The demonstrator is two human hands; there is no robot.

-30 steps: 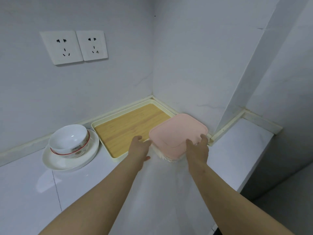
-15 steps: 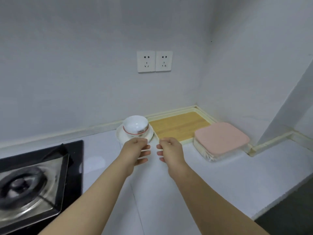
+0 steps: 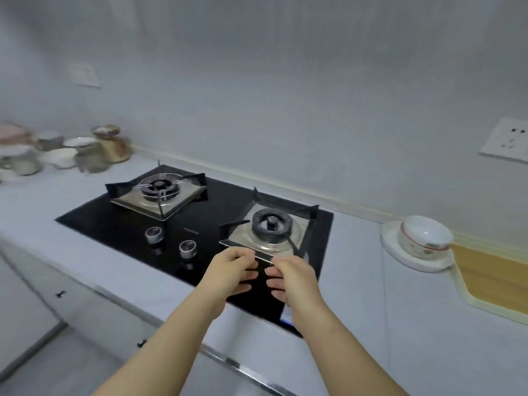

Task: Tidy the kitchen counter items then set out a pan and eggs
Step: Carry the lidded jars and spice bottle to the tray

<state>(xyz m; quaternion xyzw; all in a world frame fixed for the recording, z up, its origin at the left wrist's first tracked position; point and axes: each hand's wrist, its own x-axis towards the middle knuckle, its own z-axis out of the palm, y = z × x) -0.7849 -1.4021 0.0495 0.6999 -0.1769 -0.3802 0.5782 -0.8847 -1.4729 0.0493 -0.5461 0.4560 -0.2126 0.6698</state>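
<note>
My left hand (image 3: 233,271) and my right hand (image 3: 291,274) hover side by side over the front edge of the black gas hob (image 3: 200,224), fingers loosely curled toward each other, holding nothing. A white bowl with a red rim (image 3: 424,237) sits on a white plate (image 3: 405,254) on the counter at the right. Beside it lies a wooden tray with a cream rim (image 3: 491,278). No pan or eggs are in view.
Several jars and cups (image 3: 71,151) cluster on the counter at the far left. The hob has two burners (image 3: 270,224) and two knobs (image 3: 187,248). A wall socket (image 3: 507,140) is at the right. Cabinet fronts (image 3: 34,295) run below the counter.
The view has swung left from the corner to the hob. Both hands let go of the pink-lidded container, which is out of view now, and drew together empty.
</note>
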